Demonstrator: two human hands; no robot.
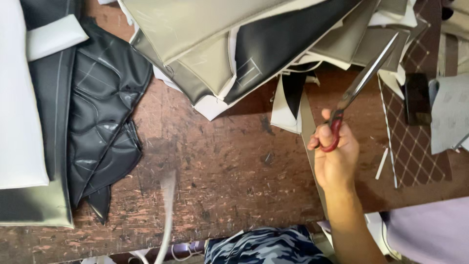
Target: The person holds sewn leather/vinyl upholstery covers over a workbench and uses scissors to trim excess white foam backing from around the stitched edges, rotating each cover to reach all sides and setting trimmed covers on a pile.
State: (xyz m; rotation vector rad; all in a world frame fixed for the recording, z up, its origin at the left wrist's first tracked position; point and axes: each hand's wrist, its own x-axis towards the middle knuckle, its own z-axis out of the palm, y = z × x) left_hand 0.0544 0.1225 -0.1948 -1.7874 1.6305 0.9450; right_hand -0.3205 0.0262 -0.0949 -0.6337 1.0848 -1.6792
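Observation:
My right hand point(334, 156) is raised over the worn brown wooden table point(229, 171) and grips a pair of long scissors point(364, 80) by their red handles. The closed steel blades point up and to the right, over a pile of grey and black leatherette pieces point(244, 49). A thin pale strip point(167, 210), blurred, hangs near the table's front edge. My left hand is out of view.
Black quilted leatherette point(102, 112) and a white panel point(17, 107) lie at the left. A brown diamond-stitched sheet point(415, 142) and a black phone point(416, 98) sit at the right. Small cut scraps point(288, 102) lie by the pile. Camouflage clothing point(264, 247) shows below.

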